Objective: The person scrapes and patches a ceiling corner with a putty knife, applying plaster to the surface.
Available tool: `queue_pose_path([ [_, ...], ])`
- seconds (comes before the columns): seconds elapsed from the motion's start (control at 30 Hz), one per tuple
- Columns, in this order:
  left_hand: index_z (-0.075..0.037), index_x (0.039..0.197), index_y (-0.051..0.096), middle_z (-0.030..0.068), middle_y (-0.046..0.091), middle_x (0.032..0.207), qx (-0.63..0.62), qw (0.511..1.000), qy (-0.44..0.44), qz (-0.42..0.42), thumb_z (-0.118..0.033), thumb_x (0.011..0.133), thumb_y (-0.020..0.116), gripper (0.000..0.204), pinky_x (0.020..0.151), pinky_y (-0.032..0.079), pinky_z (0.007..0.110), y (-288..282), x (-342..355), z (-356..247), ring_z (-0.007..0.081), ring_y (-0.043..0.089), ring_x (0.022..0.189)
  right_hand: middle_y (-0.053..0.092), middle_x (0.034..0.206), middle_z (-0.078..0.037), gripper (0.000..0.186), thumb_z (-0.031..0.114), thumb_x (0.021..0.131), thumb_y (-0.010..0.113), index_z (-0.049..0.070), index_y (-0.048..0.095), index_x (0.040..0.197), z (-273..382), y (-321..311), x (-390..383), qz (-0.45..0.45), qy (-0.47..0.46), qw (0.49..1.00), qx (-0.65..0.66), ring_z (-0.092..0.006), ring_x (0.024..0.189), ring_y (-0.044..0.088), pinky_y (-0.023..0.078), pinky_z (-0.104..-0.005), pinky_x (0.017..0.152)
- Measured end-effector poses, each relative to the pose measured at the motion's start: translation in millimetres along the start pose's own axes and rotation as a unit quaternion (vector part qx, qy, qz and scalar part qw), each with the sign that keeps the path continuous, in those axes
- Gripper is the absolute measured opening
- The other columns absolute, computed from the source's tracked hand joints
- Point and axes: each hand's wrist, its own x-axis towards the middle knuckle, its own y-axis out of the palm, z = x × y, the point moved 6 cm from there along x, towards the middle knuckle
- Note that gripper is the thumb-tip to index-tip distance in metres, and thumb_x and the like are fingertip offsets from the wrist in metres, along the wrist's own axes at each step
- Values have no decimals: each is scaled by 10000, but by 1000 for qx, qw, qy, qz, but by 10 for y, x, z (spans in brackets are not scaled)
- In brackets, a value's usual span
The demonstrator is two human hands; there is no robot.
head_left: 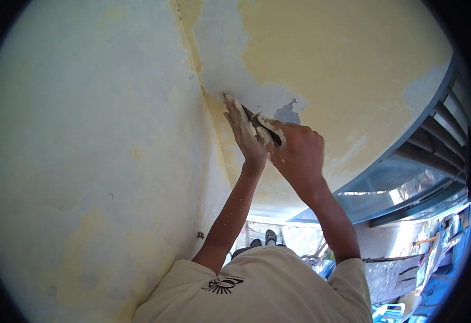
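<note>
My left hand (241, 125) is raised at the wall corner, fingers stretched out and smeared with pale putty, against a dark flat scraper (250, 116). My right hand (301, 152) is closed round the lower right end of that scraper, which also carries putty (270, 126). Around both hands is a wall (332, 75) of patchy yellow and whitish paint, with a small grey flaked patch (288, 112) just above my right hand. Whether my left thumb grips the scraper is hard to make out under the putty.
A whitish wall (85, 134) fills the left, with a small metal fitting (200, 235) low near the corner. Dark bars (434, 140) in a blue-grey frame curve along the right. Far below are my feet (270, 237) and cluttered objects (429, 258) at lower right.
</note>
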Motion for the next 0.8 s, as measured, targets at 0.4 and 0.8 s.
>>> queue_pose_path([
  [0.4, 11, 1396, 217, 225, 197, 1449, -207, 977, -42, -31, -260, 952, 392, 549, 946, 372, 350, -139, 43, 196, 282, 266, 1308, 596, 642, -97, 236, 128, 640, 707, 91, 673, 871, 122, 219, -226, -38, 37, 999, 14, -277, 536, 589, 471, -350, 493],
  [0.8, 15, 1375, 278, 186, 232, 1449, -116, 990, -29, -78, -166, 960, 373, 463, 998, 351, 358, -116, -96, 217, 331, 268, 1324, 622, 733, -89, 303, 101, 597, 692, 81, 652, 897, 17, 340, -248, -91, 59, 991, 76, -273, 590, 611, 487, -335, 521],
])
